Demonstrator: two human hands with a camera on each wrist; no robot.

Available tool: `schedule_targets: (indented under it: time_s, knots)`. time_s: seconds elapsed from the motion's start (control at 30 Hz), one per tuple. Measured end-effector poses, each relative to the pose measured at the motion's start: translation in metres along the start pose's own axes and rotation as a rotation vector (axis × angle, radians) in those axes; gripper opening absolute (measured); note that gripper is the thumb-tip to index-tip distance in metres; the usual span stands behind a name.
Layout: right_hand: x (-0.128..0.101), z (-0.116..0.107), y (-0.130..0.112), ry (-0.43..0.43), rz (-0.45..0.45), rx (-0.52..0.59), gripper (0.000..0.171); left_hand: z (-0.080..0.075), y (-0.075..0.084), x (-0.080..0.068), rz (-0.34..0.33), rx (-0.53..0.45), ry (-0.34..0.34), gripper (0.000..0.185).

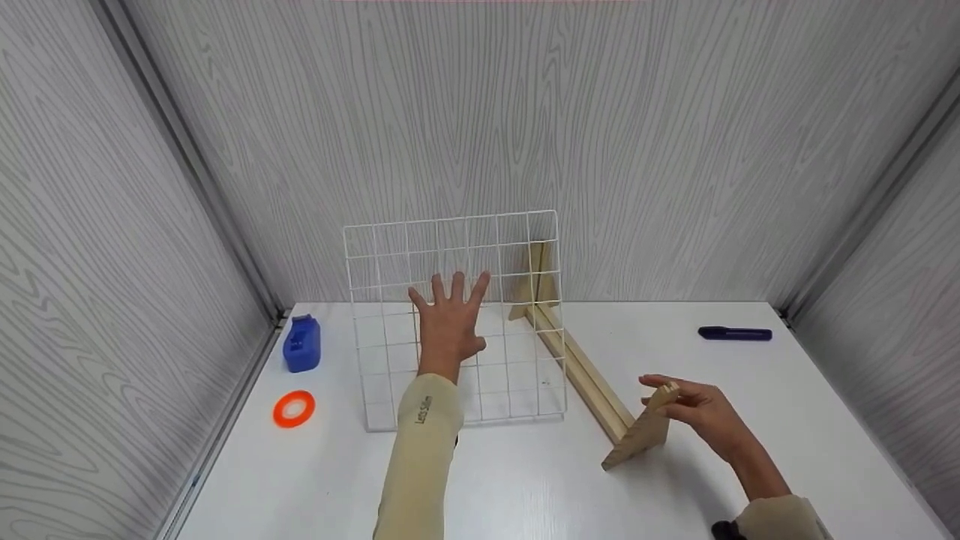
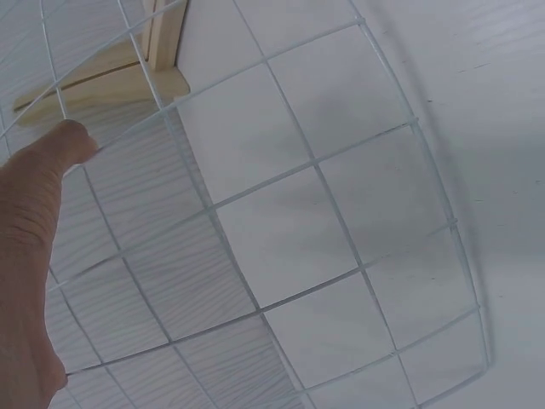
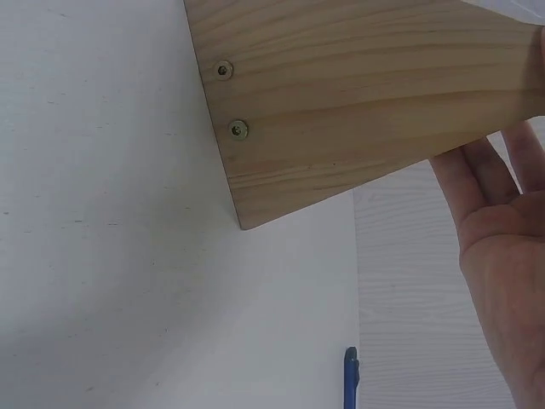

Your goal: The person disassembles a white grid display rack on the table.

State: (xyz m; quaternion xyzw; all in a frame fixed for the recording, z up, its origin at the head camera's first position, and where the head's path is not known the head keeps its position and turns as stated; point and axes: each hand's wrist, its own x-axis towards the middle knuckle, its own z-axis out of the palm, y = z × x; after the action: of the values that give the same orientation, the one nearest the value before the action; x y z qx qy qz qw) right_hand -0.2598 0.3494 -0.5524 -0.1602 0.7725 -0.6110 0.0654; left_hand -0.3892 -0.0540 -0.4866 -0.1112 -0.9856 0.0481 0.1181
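My left hand (image 1: 448, 330) has its fingers spread against a white wire grid panel (image 1: 466, 217), which stands upright, leaning back slightly. In the left wrist view the thumb (image 2: 72, 143) lies along one of its wires. My right hand (image 1: 709, 412) pinches the top of the near end piece (image 1: 641, 433) of a wooden stand, thumb on one side and fingers on the other. Two bolts (image 3: 238, 129) show in this piece in the right wrist view. Long wooden rails (image 1: 581, 371) join it to the far end piece (image 1: 541, 281), seen partly through the grid.
At the left of the white table (image 1: 525, 487) are a blue tape dispenser (image 1: 302, 345) and an orange ring-shaped roll of tape (image 1: 294, 409). A dark blue utility knife (image 1: 735, 334) lies at the back right. Wood-grain panels (image 1: 465, 112) wall in the back and both sides.
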Motion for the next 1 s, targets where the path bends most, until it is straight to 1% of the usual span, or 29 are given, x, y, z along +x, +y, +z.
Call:
schedule_targets:
  time_s: [0.17, 0.4, 0.57, 0.77, 0.93, 1.0]
  knots:
    - [-0.004, 0.002, 0.001, 0.038, 0.012, -0.004, 0.052, 0.004, 0.001, -0.002, 0.005, 0.011, -0.016, 0.116]
    - [-0.008, 0.010, 0.002, 0.122, 0.012, -0.021, 0.049, 0.008, 0.002, -0.005, 0.005, 0.026, -0.033, 0.116]
    - [-0.012, 0.012, 0.001, 0.153, 0.016, -0.046, 0.049, 0.010, 0.004, -0.004, -0.003, 0.040, -0.042, 0.117]
    - [-0.020, 0.015, 0.001, 0.186, 0.000, -0.064, 0.047, 0.013, 0.008, -0.005, 0.018, 0.045, -0.045, 0.116]
    - [-0.022, 0.018, 0.000, 0.227, -0.020, -0.062, 0.042, 0.012, 0.011, -0.003, 0.018, 0.063, -0.051, 0.116]
    - [-0.023, 0.020, -0.001, 0.248, -0.019, -0.055, 0.041, 0.012, 0.012, -0.003, 0.020, 0.067, -0.063, 0.116]
